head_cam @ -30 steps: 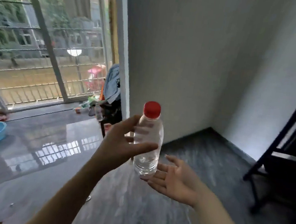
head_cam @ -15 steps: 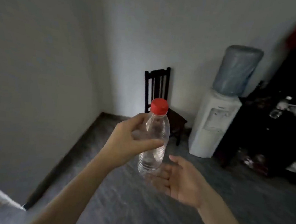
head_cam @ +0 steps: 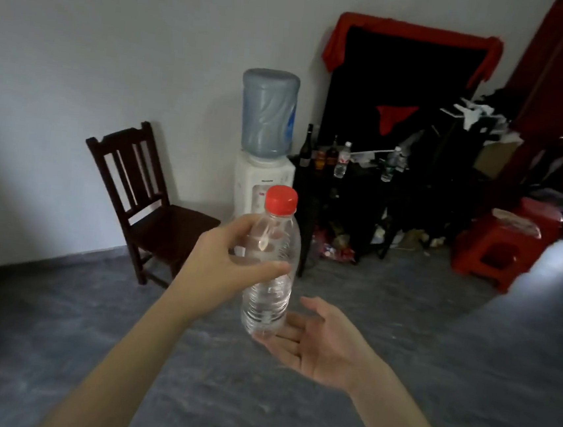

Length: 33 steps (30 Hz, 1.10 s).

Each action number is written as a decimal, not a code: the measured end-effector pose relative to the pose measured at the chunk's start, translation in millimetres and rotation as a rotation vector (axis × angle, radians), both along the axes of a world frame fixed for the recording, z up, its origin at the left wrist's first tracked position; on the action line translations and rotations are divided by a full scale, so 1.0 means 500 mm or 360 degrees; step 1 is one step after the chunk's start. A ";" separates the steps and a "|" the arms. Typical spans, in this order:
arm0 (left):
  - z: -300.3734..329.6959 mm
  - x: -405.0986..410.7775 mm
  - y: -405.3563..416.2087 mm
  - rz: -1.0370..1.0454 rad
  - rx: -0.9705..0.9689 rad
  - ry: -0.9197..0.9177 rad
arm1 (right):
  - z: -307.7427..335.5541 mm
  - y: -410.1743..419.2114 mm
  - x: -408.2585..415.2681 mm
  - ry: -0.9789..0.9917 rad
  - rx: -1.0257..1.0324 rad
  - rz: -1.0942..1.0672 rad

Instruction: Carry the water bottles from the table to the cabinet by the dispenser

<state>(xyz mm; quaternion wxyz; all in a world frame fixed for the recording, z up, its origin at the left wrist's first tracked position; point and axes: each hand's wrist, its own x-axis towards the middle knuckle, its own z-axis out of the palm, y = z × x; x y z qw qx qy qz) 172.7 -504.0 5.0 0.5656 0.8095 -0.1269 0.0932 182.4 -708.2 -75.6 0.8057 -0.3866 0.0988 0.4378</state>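
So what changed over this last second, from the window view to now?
The view swung from the window to the water dispenser and the dark cabinet beside it, which now show nearer. The grip is unchanged: the left hand holds the bottle upright, and the right hand stays open under its base.

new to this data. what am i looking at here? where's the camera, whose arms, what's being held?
No robot here. The single camera is worn on a person's head and looks forward and down, so the two bare arms are the wearer's own. The left hand grips a clear water bottle with a red cap, held upright. The right hand is open, palm up, beneath the bottle's base. Ahead stand a water dispenser, a dark cabinet beside it with several bottles on top, a wooden chair at left and red plastic stools at right.
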 end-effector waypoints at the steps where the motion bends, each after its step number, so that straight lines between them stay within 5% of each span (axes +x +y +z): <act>1: 0.000 0.016 -0.004 -0.0015 -0.0013 0.0015 | -0.004 -0.008 0.011 0.0003 0.0015 -0.0020; 21: 0.035 0.534 -0.162 -0.0015 -0.0043 -0.0101 | 0.017 -0.161 0.526 -0.0072 0.0066 -0.0108; 33: -0.021 0.887 -0.121 -0.0080 -0.0051 -0.0057 | -0.037 -0.126 0.872 0.0017 -0.0005 -0.0128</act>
